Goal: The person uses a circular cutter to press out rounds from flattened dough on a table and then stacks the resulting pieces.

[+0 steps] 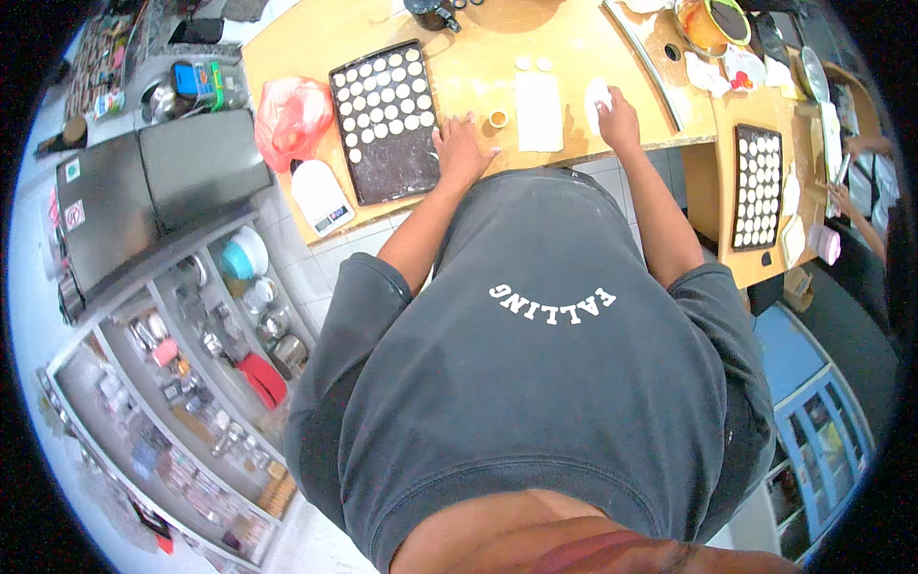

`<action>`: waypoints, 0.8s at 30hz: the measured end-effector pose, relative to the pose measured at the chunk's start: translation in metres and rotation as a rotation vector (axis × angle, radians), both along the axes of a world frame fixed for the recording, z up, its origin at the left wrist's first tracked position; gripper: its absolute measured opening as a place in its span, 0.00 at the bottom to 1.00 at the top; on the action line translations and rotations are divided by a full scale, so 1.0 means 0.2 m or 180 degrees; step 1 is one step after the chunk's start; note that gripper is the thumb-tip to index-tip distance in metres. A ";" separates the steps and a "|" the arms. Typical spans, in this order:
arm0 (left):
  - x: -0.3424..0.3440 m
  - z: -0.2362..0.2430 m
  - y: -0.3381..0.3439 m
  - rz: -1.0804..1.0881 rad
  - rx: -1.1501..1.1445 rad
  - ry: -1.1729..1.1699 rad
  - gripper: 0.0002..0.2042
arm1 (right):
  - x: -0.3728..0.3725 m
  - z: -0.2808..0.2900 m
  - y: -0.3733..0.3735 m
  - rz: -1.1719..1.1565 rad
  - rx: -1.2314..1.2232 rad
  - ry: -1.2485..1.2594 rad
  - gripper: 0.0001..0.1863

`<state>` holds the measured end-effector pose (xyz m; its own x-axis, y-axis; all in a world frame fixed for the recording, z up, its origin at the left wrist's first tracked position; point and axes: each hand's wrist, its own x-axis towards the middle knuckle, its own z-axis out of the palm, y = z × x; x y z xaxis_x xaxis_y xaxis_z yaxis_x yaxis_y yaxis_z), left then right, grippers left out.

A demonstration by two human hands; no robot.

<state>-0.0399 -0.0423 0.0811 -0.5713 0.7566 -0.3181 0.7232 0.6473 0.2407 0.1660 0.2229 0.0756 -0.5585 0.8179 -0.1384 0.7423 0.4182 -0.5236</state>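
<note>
From the head view, the only one I have, I look down on the desk. My left grip sits at its near edge, fingers spread wide, nothing visible in it, beside the right edge of the baking tray; I can't tell whether they touch. My right grip is at a soft-looking white piece toward the desk's right side; whether I'm pinching it or just resting on it, I can't make out.

The dough rounds fill the tray's far part, while its near end is bare. They lie close together, so a careless fingertip could smear one or push it into its neighbour. The tray's near edge runs close to the desk's near edge; a bump from my left forearm could shove it over.

The small cup worries me most. It stands between my left grip and the white sheet, and a sideways sweep of the thumb could tip it across both sheet and desk. Two loose rounds lie just off the sheet's far edge, where a long reach could drag a sleeve or wrist over them.

At the desk's near left corner, the scale has little margin; pushing the tray leftward could knock it off. The pink bag behind it could slump onto the tray's left edge.
</note>
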 end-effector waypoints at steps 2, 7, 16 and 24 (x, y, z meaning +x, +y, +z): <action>0.07 0.03 -0.04 0.0423 0.0032 -0.0289 0.41 | -0.07 0.03 0.10 0.0137 -0.0137 0.0118 0.23; 0.22 -0.12 -0.09 0.1263 -0.0106 -0.1053 0.28 | -0.13 0.16 0.15 0.0316 0.0947 0.0139 0.23; 0.37 -0.34 0.16 0.1514 -0.0358 -0.1314 0.24 | 0.07 -0.20 0.07 0.1661 -0.0974 -0.0420 0.19; 0.44 -0.40 0.20 0.1607 -0.0482 -0.1137 0.21 | 0.09 -0.29 -0.12 0.0159 -0.4084 -0.0643 0.24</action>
